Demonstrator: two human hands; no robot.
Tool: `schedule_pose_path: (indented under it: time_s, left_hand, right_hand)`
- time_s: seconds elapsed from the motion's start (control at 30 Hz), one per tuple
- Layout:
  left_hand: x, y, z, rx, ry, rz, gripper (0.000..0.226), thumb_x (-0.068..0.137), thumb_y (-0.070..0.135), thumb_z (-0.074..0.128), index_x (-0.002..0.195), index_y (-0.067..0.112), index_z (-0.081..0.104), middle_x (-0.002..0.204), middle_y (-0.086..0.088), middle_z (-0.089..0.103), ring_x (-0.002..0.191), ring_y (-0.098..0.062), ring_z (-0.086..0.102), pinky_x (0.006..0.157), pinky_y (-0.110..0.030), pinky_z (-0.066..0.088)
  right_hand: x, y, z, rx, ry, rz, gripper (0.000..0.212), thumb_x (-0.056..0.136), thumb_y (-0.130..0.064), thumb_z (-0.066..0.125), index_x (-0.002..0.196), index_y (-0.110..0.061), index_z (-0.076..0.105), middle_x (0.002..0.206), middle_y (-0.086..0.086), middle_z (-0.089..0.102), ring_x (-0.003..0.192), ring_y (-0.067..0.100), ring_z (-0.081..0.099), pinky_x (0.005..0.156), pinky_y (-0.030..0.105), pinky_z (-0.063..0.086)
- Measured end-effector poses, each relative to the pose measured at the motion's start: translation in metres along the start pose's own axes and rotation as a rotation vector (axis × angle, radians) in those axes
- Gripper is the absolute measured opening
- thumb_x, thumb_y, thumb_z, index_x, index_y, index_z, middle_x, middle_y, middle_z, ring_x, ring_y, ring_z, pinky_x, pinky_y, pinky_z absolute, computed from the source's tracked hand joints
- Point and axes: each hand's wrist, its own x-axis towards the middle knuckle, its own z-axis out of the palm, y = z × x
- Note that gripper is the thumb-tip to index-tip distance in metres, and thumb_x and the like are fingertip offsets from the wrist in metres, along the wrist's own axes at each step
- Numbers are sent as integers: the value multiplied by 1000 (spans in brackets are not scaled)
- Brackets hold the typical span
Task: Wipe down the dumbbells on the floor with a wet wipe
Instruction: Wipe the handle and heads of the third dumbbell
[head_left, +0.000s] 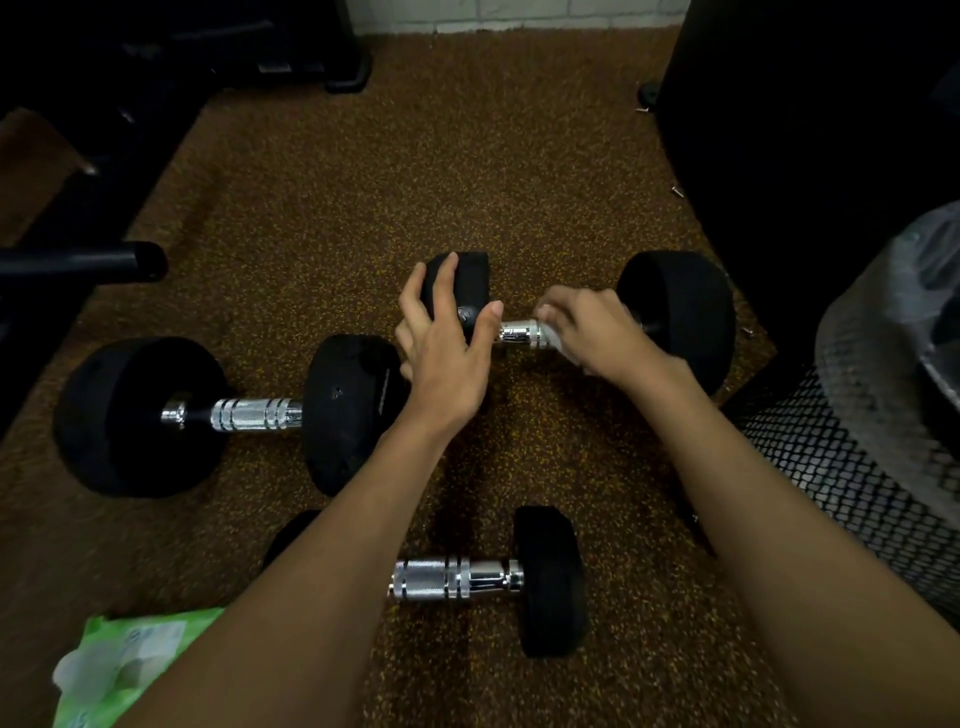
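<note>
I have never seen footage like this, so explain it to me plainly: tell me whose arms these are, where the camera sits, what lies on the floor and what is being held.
There is no machine here. These are a person's two bare arms, filmed by one wide-angle camera worn on the head and looking down.

Three dumbbells with round black heads and chrome handles lie on the speckled brown rubber floor. They are the far dumbbell, the large left dumbbell and the near dumbbell, which is partly hidden by the left forearm.

The left hand rests on the far dumbbell's left head. The right hand is curled round its handle, with a white wet wipe showing underneath.

A green wipe packet lies at the bottom left. A black mesh basket stands on the right.
</note>
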Motion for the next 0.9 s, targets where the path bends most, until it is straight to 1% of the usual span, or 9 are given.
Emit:
schedule_pose_path:
  time_s: [0.13,0.23,0.3,0.47,0.53,0.63,0.7,0.8,0.9]
  left_hand:
    - [-2,0,0,8,9,13,60,95,49,43,148,36,17,155,6,0,136,-26,13,107,-45,20]
    - [-5,0,-1,10,21,27,60,95,48,44,148,35,18,155,6,0,136,-26,13,105,-41,19]
    - [-6,-1,0,12,24,33,60,95,48,44,148,35,18,155,6,0,137,-26,14,105,-40,19]
    - [-4,-2,1,15,25,30,60,95,48,44,148,36,17,155,6,0,137,-28,13,105,-38,18]
    - [-4,-3,2,13,29,32,60,95,48,44,148,36,17,155,7,0,137,-27,12,102,-34,15]
    - [-5,-3,2,9,32,36,61,95,48,44,148,36,17,155,6,0,138,-27,12,101,-32,14]
    - [-5,-2,2,10,30,35,61,95,47,45,148,35,17,155,6,0,138,-27,12,103,-35,15]
    - [-6,-2,0,10,17,32,61,95,47,45,148,35,17,155,5,0,138,-27,12,106,-39,17]
    - [-6,-2,1,3,10,29,61,95,48,45,148,36,17,155,7,-1,137,-27,11,106,-41,18]
  right_hand:
    - [36,-15,-9,-149,-225,202,28,97,-24,41,99,-6,62,94,11,62,81,27,62,71,38,52]
    - [45,-27,-7,-177,-351,297,34,95,-25,38,86,-5,64,74,11,70,64,23,68,65,33,53]
    - [43,-31,-5,-233,-357,312,34,96,-28,36,84,-9,62,70,9,69,62,20,66,77,35,51]
    - [21,-29,22,-375,0,244,29,95,-23,44,115,-6,58,116,16,63,107,35,60,92,40,43]
    - [0,-26,40,-445,188,131,28,93,-17,45,116,-5,55,115,17,63,108,35,58,100,43,37]
    - [-14,-18,49,-420,280,15,25,93,-15,46,114,-5,56,111,17,64,108,34,57,107,44,33]
    - [-5,-19,34,-381,210,63,26,96,-21,43,110,-5,58,108,16,65,102,35,60,97,42,39]
    - [21,-30,5,-195,-88,278,30,94,-24,45,108,-3,61,102,15,63,92,32,62,80,37,47]
    - [35,-36,-5,-115,-239,350,29,92,-22,45,104,-4,64,95,13,65,81,26,64,79,36,52]
